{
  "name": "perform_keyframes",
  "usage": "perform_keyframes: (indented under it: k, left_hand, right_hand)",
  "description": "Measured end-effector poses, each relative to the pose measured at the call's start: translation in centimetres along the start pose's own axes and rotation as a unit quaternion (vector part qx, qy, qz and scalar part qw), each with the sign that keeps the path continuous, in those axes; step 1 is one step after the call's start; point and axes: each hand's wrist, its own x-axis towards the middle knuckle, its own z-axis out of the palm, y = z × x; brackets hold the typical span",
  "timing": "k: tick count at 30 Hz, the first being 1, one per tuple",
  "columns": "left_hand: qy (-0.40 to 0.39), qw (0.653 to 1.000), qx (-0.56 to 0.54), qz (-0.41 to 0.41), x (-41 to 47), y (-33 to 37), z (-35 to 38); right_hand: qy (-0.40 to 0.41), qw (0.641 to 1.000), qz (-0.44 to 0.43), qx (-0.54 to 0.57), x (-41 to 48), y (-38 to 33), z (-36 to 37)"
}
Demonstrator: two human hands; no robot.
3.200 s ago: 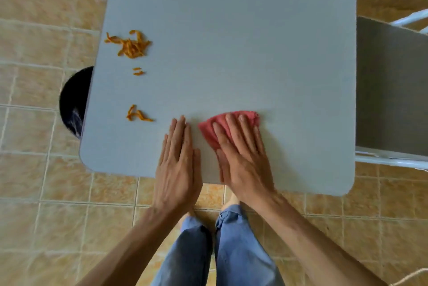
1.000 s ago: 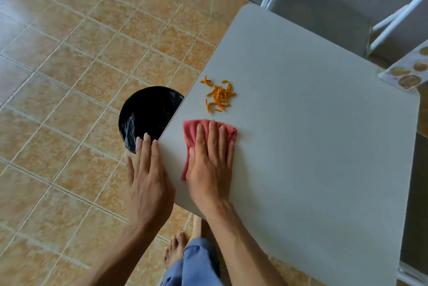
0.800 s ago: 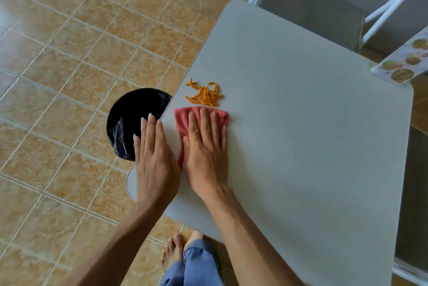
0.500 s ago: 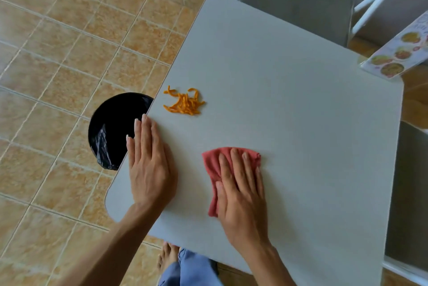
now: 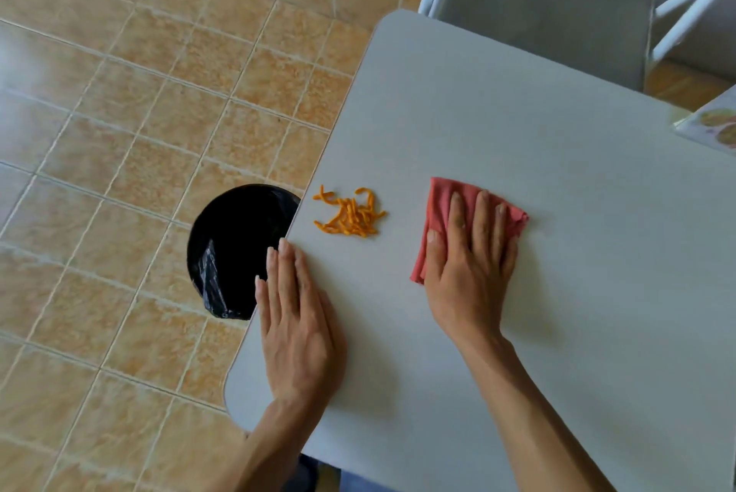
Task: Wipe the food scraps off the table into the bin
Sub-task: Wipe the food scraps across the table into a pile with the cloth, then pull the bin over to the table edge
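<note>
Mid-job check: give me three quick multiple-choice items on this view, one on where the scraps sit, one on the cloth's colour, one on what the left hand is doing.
1. Where are the scraps?
A. On the table near the edge above the bin
B. On the floor
C. Under the cloth

2. What colour is the cloth?
A. Blue
B. Red-pink
C. White

3. What is the left hand doing?
A. Gripping the bin
B. Holding the cloth
C. Lying flat and open at the table's edge

Answers:
1 A, the orange pile lies on the grey top just beside the black bin.
2 B, the fabric under the right hand is red-pink.
3 C, its fingers are straight, palm down, holding nothing.
</note>
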Motion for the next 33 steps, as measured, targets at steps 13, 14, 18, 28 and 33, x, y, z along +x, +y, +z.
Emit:
perform_keyframes:
  k: [13,14,18,28,33]
  left_hand:
    - [-0.116,0.978,-0.168,0.045,6.2,-7.9,-7.0]
    - [-0.122,0.977,-0.173,0.042,7.2,-9.4,-7.4]
    - [-0.150,0.973,-0.171,0.024,11.5,-16.1,-8.6]
    - [-0.247,0.961,-0.101,0.065,16.6,-27.4,-5.4]
    - [-0.279,0.958,-0.066,0.002,18.1,-29.3,0.5]
  right_hand:
    - [-0.016,0.969,-0.031,0.246,-5.1,-16.5,-7.3]
    - [-0.038,0.962,-0.032,0.269,-6.0,-19.1,-6.9]
    - [-0.135,0.929,0.068,0.337,-7.7,-28.3,-3.7]
    - [-0.287,0.914,0.259,0.123,-6.1,-29.0,10.4]
    - [-0.263,0.889,0.356,0.115,-7.0,-27.3,16.1]
